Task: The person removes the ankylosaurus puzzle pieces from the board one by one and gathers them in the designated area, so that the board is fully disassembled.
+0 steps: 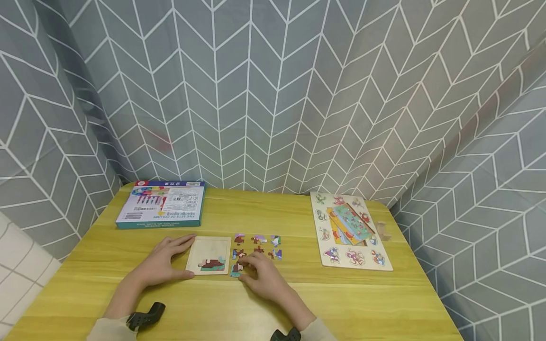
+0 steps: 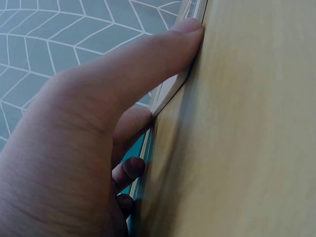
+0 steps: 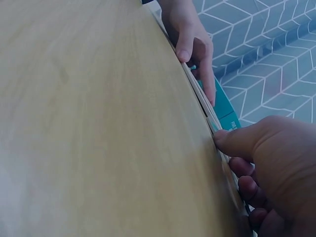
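Observation:
A square wooden puzzle tray (image 1: pixel 208 244) lies on the table, with joined brown and teal puzzle pieces (image 1: pixel 213 264) along its lower right inside. My left hand (image 1: pixel 164 258) spans the tray's left side. Its thumb touches the lower corner and its index finger the upper one, both fairly straight. To the tray's right, my right hand (image 1: pixel 266 277) pinches a brown and teal jigsaw piece (image 1: pixel 235 269) between thumb and forefinger. Several loose jigsaw pieces (image 1: pixel 259 239) lie in rows just beyond that hand, which partly covers some of them.
A flat boxed set (image 1: pixel 161 206) lies at the back left. On the right is a pale picture board (image 1: pixel 354 259) with colourful cards (image 1: pixel 350 222) on it. Beside this board sits a small wooden object (image 1: pixel 383 230). A patterned curtain (image 1: pixel 256 94) hangs behind the yellow wood-grain table (image 1: pixel 204 308).

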The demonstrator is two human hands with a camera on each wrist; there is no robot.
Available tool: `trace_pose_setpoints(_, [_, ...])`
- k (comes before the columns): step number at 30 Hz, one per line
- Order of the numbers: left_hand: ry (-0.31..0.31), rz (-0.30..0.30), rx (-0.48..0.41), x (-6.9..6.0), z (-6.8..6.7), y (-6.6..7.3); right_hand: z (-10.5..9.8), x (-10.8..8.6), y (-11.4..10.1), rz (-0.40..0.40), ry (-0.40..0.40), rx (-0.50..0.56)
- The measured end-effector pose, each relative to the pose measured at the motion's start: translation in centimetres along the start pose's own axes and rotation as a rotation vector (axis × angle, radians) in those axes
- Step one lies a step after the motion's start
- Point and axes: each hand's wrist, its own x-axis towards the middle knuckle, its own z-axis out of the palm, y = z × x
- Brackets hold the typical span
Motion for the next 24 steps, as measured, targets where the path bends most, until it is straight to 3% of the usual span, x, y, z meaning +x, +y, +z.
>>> trace_pose_setpoints(24, [0.001,-0.003,-0.009,-0.05,-0.16,0.20,0.01,0.04,0.00,0.014,-0.014,0.003])
